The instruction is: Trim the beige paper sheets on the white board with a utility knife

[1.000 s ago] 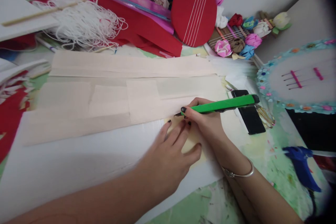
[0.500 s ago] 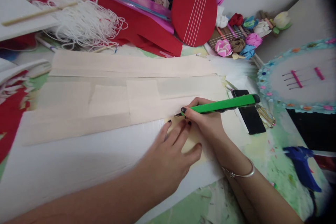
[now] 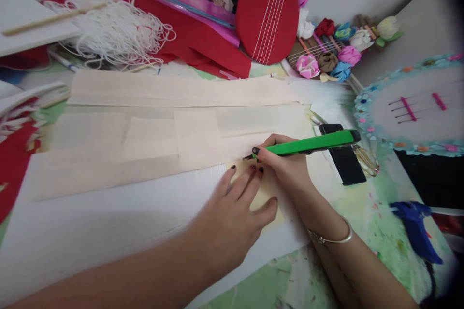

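Observation:
A green utility knife [image 3: 311, 143] is gripped in my right hand [image 3: 290, 169], its dark tip down at the lower edge of the cream paper strip [image 3: 145, 147]. My left hand [image 3: 235, 217] lies with fingers spread on a small pale yellow piece [image 3: 266, 198], its fingertips just below the knife tip. Beneath both is a white board [image 3: 108, 222]. The yellow piece is partly hidden under my hands.
A black phone [image 3: 346, 159] lies right of the knife. A blue glue gun [image 3: 416, 229] rests at the right. Tangled white string [image 3: 116, 26], a red lute-shaped piece [image 3: 266, 14] and paper flowers [image 3: 326, 53] stand along the back.
The knife tip and my right hand have shifted very slightly to the right. My left hand stays almost in the same place.

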The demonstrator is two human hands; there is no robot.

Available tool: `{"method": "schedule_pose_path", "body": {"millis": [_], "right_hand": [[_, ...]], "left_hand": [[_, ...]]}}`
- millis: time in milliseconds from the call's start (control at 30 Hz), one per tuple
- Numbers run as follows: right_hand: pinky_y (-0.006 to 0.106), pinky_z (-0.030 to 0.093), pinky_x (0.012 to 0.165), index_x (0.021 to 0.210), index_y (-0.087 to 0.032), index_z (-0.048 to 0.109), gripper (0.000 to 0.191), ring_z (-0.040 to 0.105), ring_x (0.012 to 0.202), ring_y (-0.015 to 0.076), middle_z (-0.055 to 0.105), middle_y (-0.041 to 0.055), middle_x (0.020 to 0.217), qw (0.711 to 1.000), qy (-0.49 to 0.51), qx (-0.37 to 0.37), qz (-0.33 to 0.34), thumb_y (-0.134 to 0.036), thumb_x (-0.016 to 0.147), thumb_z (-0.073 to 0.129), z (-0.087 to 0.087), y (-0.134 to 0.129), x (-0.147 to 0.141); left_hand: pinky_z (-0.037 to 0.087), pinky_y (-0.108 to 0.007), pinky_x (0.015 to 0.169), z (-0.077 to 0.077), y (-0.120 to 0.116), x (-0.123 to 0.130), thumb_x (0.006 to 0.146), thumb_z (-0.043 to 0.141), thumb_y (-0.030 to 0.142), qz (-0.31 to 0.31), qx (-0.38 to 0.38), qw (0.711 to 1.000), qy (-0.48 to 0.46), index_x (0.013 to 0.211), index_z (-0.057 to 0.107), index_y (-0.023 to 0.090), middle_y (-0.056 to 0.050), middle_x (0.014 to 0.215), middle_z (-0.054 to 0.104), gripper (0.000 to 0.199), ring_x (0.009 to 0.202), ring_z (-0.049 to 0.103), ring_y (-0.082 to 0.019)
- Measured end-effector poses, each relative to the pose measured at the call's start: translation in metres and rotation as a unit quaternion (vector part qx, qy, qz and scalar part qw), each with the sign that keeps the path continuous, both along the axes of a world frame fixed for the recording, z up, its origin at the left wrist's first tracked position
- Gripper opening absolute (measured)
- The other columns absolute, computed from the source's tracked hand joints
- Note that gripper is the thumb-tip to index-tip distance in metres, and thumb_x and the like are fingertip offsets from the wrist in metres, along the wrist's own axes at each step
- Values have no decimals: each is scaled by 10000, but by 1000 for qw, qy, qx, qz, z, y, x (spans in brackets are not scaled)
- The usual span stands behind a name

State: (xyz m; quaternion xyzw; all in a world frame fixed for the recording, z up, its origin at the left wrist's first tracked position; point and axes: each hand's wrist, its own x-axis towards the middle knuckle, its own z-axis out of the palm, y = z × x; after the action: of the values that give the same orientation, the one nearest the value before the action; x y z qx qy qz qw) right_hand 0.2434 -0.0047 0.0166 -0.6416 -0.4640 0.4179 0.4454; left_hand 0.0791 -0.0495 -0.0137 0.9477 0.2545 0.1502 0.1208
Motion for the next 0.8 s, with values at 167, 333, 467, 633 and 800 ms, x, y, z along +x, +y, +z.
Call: {"method": "schedule_pose_path", "body": {"millis": [167, 333, 467, 633, 800], "right_hand": [[230, 394, 472, 575, -199, 558, 253, 512, 483, 103, 603, -30, 513, 1000, 10, -7, -9, -308, 685, 758, 0, 0, 0], [225, 415, 482, 587, -193, 583, 261, 542, 501, 108, 631, -16, 532, 1000, 19, -6, 11, -331, 684, 782, -1, -1, 0], [229, 429, 492, 595, -194, 588, 254, 545, 510, 110, 635, -14, 549, 1000, 21, -5, 16, -334, 691, 778, -4, -1, 0], [235, 435, 513, 588, -193, 594, 242, 550, 537, 114, 626, -15, 570, 1000, -9, 10, 20, -327, 688, 770, -4, -1, 0], [226, 422, 486, 580, -191, 585, 244, 538, 507, 106, 621, -18, 541, 1000, -1, 8, 16, -315, 685, 768, -2, -1, -1]], "left_hand": [[279, -615, 1096, 0, 1, 0, 937, 529, 335, 3, 5, 1000, -4, 1317, 465, 234, -275, 1463, 394, 398, 1425, 312, -392], [265, -621, 1103, 1, 0, 0, 932, 534, 331, 0, -1, 1000, -3, 1324, 464, 237, -268, 1445, 421, 409, 1430, 304, -385], [257, -619, 1107, 1, 0, 0, 926, 544, 327, 1, -4, 1000, -2, 1327, 467, 240, -250, 1452, 423, 417, 1434, 296, -380], [258, -622, 1103, 0, 0, 1, 918, 560, 323, 5, -5, 1000, -7, 1326, 477, 248, -242, 1454, 426, 423, 1432, 298, -385], [273, -627, 1094, 0, 1, 2, 914, 568, 331, 0, 2, 1000, -7, 1319, 481, 239, -260, 1448, 426, 424, 1428, 302, -392]]}}
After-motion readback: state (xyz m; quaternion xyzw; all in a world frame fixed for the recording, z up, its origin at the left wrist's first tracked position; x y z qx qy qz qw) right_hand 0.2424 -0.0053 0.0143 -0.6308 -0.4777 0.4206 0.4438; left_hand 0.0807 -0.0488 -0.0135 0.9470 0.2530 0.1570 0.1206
